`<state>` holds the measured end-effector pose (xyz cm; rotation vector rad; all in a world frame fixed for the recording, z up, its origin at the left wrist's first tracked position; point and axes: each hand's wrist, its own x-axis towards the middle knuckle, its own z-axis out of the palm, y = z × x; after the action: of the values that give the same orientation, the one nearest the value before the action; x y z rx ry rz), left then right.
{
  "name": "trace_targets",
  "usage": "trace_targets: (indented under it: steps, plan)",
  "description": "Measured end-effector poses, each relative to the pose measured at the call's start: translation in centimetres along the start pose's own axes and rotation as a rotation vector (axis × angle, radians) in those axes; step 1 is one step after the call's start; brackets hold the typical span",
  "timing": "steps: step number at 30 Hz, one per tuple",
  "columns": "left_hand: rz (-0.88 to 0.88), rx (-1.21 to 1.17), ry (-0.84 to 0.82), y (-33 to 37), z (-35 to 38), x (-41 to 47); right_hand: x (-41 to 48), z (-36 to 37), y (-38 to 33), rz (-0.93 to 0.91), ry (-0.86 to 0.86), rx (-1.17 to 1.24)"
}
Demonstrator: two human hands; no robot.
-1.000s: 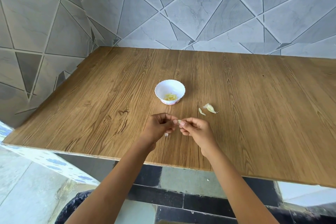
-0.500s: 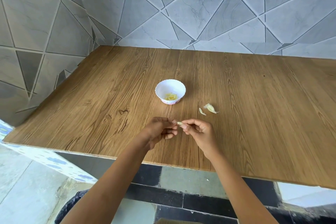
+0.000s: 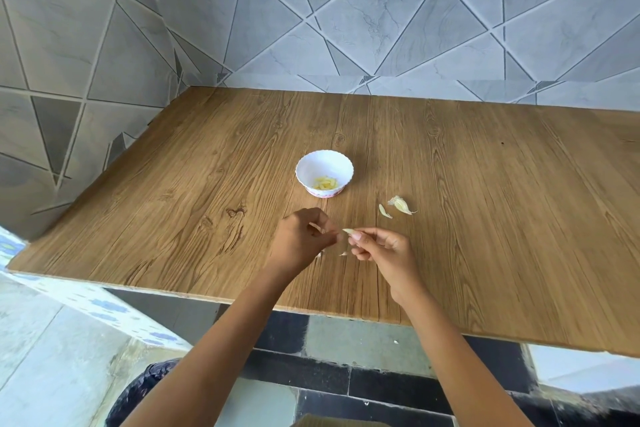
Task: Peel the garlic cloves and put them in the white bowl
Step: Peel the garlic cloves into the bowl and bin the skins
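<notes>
Pinching a garlic clove between thumb and fingertips, our right hand holds it just above the wooden surface, not far from the front edge. The clove's pale pointed end is turned toward our left hand. The left grip is curled, thumb drawn against the fingertips, just beside that point. We cannot tell whether it touches the clove or nips a bit of skin.

Two small skin scraps lie on the surface beneath the hands.

Farther back, near the middle of the surface, stands the white bowl, upright, with a scalloped rim and a red pattern round its foot. A small heap of peeled cloves lies at its bottom.

To the right of the bowl and apart from it lies an unpeeled clove, with papery skin loose at its end. A smaller pale sliver lies just beside it, on the side nearer our hands.

Grey tiled wall with slanting lines closes the surface at the back and on the left.
</notes>
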<state>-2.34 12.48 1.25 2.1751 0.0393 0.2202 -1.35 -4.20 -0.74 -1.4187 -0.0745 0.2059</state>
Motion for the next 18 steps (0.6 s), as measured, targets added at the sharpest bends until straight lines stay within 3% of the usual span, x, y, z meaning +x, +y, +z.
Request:
trace_targets:
  steps: [3,10,18]
  plan:
    - [-0.017,-0.156,-0.095,0.8,-0.3,0.0,0.0,-0.1,0.0,0.008,-0.004,-0.015]
    - [-0.007,-0.091,-0.124,0.5,-0.1,0.3,0.1,-0.1,0.1,-0.022,-0.058,-0.076]
    - [0.075,0.001,-0.004,0.6,0.3,0.3,0.3,-0.3,1.2,-0.206,-0.062,-0.379]
